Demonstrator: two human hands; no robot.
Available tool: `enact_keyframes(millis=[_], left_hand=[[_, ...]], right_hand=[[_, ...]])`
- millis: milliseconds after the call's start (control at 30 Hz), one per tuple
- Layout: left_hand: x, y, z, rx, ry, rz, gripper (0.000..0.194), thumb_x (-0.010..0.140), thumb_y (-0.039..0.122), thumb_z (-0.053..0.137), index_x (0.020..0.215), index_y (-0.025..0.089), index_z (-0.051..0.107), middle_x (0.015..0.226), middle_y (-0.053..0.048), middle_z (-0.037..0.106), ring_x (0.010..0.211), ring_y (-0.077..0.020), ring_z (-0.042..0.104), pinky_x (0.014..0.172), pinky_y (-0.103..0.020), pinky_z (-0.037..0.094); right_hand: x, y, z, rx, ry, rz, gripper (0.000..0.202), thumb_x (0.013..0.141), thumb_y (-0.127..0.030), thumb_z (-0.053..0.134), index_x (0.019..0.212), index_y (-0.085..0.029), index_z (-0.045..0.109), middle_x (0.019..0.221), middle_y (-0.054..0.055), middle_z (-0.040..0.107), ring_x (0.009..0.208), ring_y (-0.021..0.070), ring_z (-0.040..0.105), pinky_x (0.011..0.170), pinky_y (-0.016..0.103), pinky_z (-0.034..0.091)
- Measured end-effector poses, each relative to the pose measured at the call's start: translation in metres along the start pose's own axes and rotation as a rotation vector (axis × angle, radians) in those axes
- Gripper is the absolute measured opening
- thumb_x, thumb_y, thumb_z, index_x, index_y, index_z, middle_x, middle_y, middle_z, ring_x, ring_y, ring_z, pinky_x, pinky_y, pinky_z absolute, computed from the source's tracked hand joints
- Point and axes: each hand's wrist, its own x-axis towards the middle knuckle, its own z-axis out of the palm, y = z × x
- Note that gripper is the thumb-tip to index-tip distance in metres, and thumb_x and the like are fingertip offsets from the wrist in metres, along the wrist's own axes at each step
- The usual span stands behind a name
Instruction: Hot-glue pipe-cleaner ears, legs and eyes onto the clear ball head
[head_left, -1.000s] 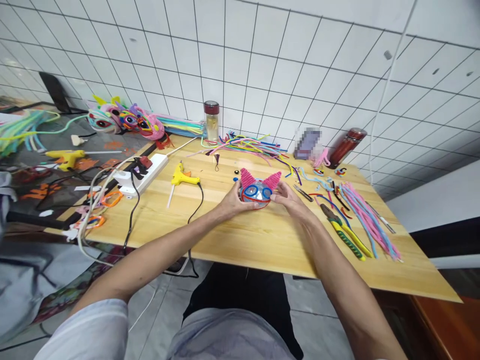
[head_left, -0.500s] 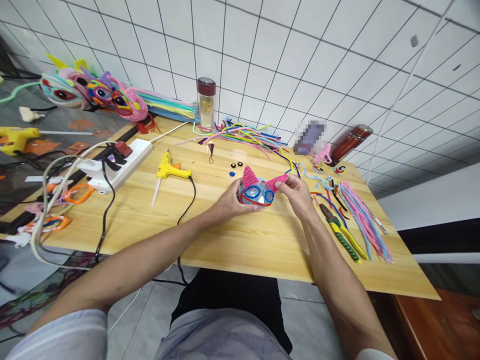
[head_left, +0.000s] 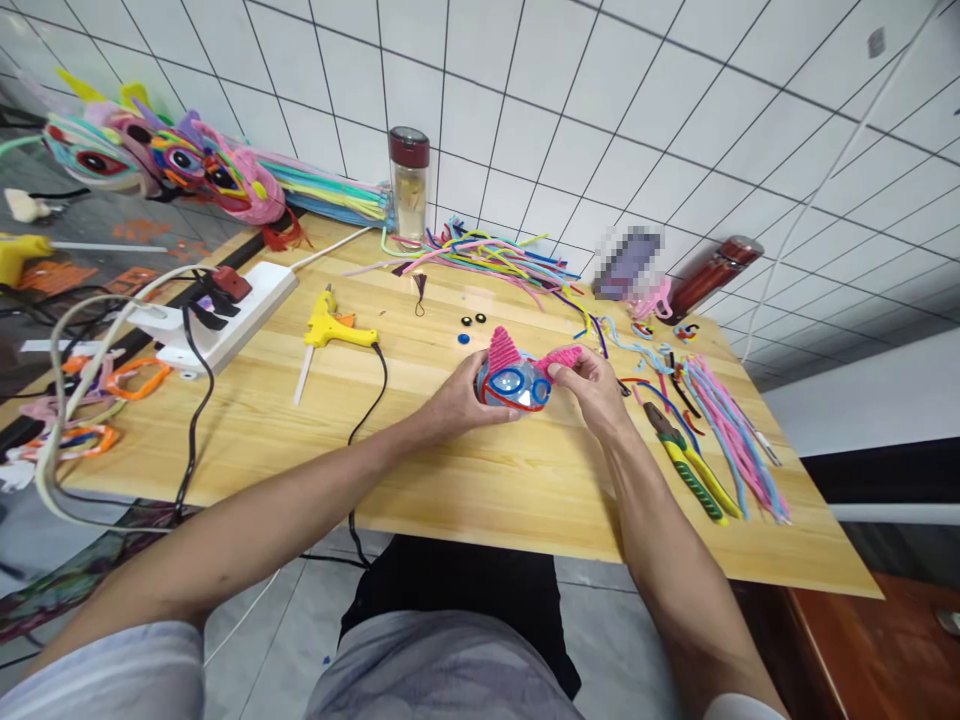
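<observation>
In the middle of the head view, a small clear mask-like figure (head_left: 528, 389) is trimmed with blue pipe-cleaner rings and a red pipe-cleaner edge. My left hand (head_left: 466, 398) is closed round its left side. One pink ribbed ear (head_left: 502, 347) stands upright on its top left. My right hand (head_left: 592, 385) pinches a second pink ear (head_left: 561, 359) between thumb and fingers at the figure's upper right. That ear leans outward and touches or nearly touches the figure; I cannot tell whether it is fixed there. Black eye pieces (head_left: 473, 320) and a blue disc (head_left: 464, 339) lie just behind.
A yellow glue gun (head_left: 336, 322) lies left, its black cord running over the front edge. Beyond it sits a white power strip (head_left: 232, 315). Pliers (head_left: 690, 465) and pipe cleaners (head_left: 739, 440) lie right. A glass bottle (head_left: 409, 190) and red flask (head_left: 716, 275) stand at the back.
The view has shifted slightly. Both hands keep their hold on the figure and the pink ear, with hardly any visible movement between them.
</observation>
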Motion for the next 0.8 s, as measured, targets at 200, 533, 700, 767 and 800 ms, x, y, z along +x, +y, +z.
enact_keyframes(millis=[200, 533, 700, 767, 800], left_hand=[[0.001, 0.0, -0.001, 0.012, -0.007, 0.0, 0.09, 0.068, 0.038, 0.099, 0.142, 0.016, 0.053, 0.142, -0.019, 0.068, 0.132, -0.0356, 0.067, 0.116, -0.053, 0.053], [0.001, -0.013, 0.001, -0.083, -0.004, 0.01, 0.089, 0.068, 0.04, 0.101, 0.141, 0.021, 0.053, 0.147, -0.017, 0.066, 0.135, -0.0358, 0.067, 0.117, -0.053, 0.053], [0.001, -0.006, 0.003, -0.201, 0.063, 0.001, 0.092, 0.065, 0.04, 0.102, 0.138, 0.02, 0.05, 0.148, -0.017, 0.065, 0.138, -0.0349, 0.066, 0.119, -0.053, 0.052], [0.002, -0.002, 0.002, -0.235, 0.105, -0.006, 0.092, 0.064, 0.042, 0.102, 0.136, 0.021, 0.049, 0.147, -0.017, 0.066, 0.137, -0.0345, 0.066, 0.12, -0.052, 0.051], [0.002, 0.0, 0.001, -0.239, 0.125, -0.009, 0.093, 0.063, 0.044, 0.103, 0.135, 0.021, 0.049, 0.147, -0.016, 0.066, 0.137, -0.0345, 0.066, 0.12, -0.052, 0.051]], right_hand=[[-0.001, 0.002, 0.006, 0.009, 0.037, 0.007, 0.027, 0.077, -0.046, 0.088, 0.078, -0.024, 0.072, 0.077, 0.001, 0.074, 0.071, 0.0179, 0.066, 0.075, 0.035, 0.057], [0.009, 0.012, -0.005, 0.263, 0.263, 0.07, 0.039, 0.08, -0.064, 0.076, 0.092, -0.028, 0.067, 0.084, 0.001, 0.071, 0.074, 0.0178, 0.068, 0.064, 0.029, 0.056], [0.008, 0.024, -0.001, 0.302, 0.321, 0.098, 0.035, 0.075, -0.047, 0.083, 0.091, -0.027, 0.061, 0.073, -0.004, 0.066, 0.057, 0.0127, 0.058, 0.053, 0.026, 0.048], [0.004, 0.025, 0.007, 0.287, 0.316, 0.072, 0.037, 0.075, -0.045, 0.086, 0.093, -0.027, 0.059, 0.069, -0.007, 0.063, 0.057, 0.0122, 0.057, 0.053, 0.025, 0.048], [0.003, 0.025, 0.011, 0.283, 0.311, 0.053, 0.039, 0.075, -0.046, 0.088, 0.091, -0.027, 0.058, 0.068, -0.007, 0.062, 0.058, 0.0126, 0.058, 0.054, 0.025, 0.049]])
